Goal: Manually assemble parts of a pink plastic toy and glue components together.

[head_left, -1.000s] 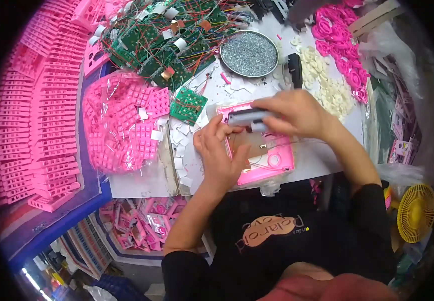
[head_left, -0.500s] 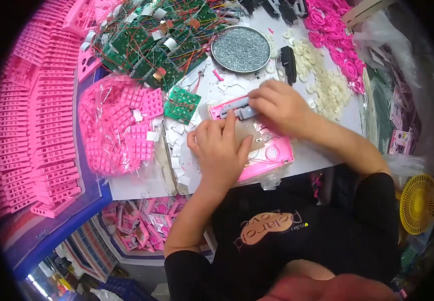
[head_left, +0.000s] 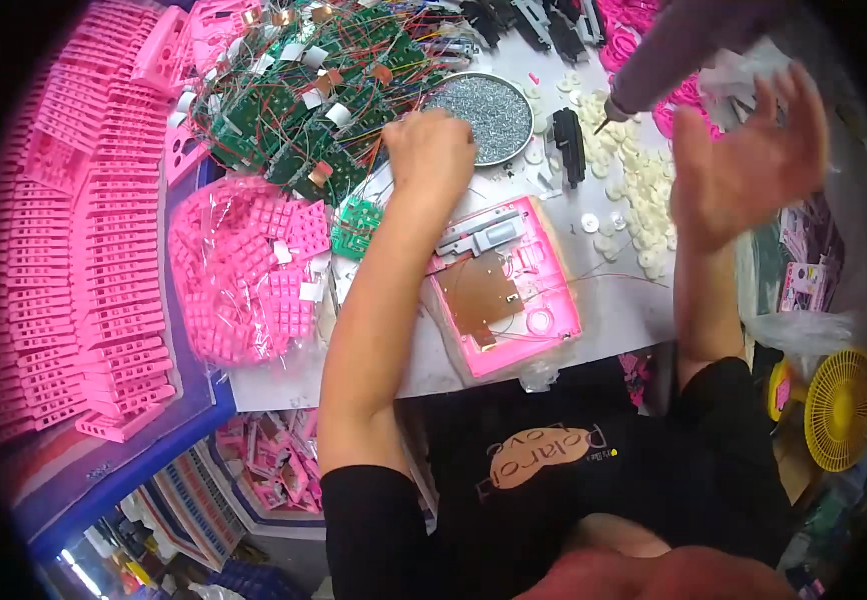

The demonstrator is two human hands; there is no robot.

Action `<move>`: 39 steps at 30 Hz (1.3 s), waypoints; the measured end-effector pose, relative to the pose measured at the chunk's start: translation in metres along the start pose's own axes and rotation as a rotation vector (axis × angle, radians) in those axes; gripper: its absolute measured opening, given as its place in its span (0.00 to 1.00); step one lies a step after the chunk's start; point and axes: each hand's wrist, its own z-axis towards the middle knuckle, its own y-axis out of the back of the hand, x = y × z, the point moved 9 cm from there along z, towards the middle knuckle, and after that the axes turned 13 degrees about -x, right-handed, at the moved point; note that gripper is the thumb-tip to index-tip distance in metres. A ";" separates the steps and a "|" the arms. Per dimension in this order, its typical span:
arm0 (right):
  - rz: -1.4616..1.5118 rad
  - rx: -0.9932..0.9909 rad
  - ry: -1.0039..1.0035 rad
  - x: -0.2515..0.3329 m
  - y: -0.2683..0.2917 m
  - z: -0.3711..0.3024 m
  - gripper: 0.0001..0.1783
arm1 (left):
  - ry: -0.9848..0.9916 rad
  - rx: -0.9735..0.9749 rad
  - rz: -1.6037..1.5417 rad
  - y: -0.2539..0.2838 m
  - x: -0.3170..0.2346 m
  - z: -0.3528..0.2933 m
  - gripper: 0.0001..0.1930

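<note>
My left hand (head_left: pixel 429 150) reaches over the left rim of a round dish of small silver screws (head_left: pixel 488 115). Its fingers are curled, with their tips hidden. Raised at the right, my right hand (head_left: pixel 753 165) is open with fingers spread, slightly blurred. Beside it hangs a dark electric screwdriver (head_left: pixel 688 55), its bit pointing down to the left. Between my arms lies an uncovered pink plastic housing (head_left: pixel 560 275). Inside it are a brown board (head_left: pixel 478 292), thin wires, and a grey mechanism strip (head_left: pixel 483 236) along the far edge. Neither hand touches the housing.
Wired green circuit boards (head_left: pixel 303 100) heap up at the back left, near a bag of pink keypads (head_left: pixel 238 280). Pink casings (head_left: pixel 103 270) stand stacked at far left. Cream discs (head_left: pixel 643 190) and a black strip part (head_left: pixel 568 147) lie right of the dish.
Both hands have left the housing: the left moved up to the screw dish, the right swung out to the right. The screwdriver has come into view. The grey strip stays in the housing.
</note>
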 end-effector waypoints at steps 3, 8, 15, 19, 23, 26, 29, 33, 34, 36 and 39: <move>0.316 -0.037 -0.420 -0.043 0.002 0.002 0.28 | -0.035 0.089 -0.016 -0.029 -0.007 0.003 0.08; 0.497 0.229 -0.616 -0.045 -0.060 -0.006 0.32 | -0.083 -0.205 -0.078 0.000 -0.009 0.012 0.07; 0.802 0.063 -0.689 -0.043 -0.044 -0.012 0.30 | 0.231 -0.121 -0.845 0.082 -0.026 -0.046 0.04; 0.850 0.060 -0.644 -0.004 -0.049 -0.040 0.23 | 0.321 -0.202 -0.919 0.081 -0.042 -0.110 0.10; 0.847 0.087 -0.643 0.008 -0.054 -0.050 0.19 | 0.547 -0.222 -1.106 0.070 -0.041 -0.131 0.13; 0.837 0.115 -0.671 0.010 -0.057 -0.054 0.19 | 0.612 -0.206 -1.140 0.066 -0.040 -0.134 0.14; 0.772 0.177 -0.632 0.010 -0.062 -0.056 0.18 | 0.538 -0.170 -1.053 0.066 -0.041 -0.133 0.15; 0.620 0.262 -0.477 0.011 -0.066 -0.057 0.18 | 0.095 -0.231 -0.636 0.095 -0.065 -0.115 0.18; 0.609 0.266 -0.459 0.010 -0.067 -0.057 0.17 | 0.115 -0.252 -0.620 0.097 -0.064 -0.111 0.18; 0.632 0.221 -0.492 -0.001 -0.066 -0.057 0.16 | 0.153 -0.292 -0.588 0.098 -0.060 -0.103 0.20; 0.576 0.119 -0.572 -0.031 -0.070 -0.055 0.15 | 0.106 -0.150 -0.332 0.075 -0.044 -0.099 0.20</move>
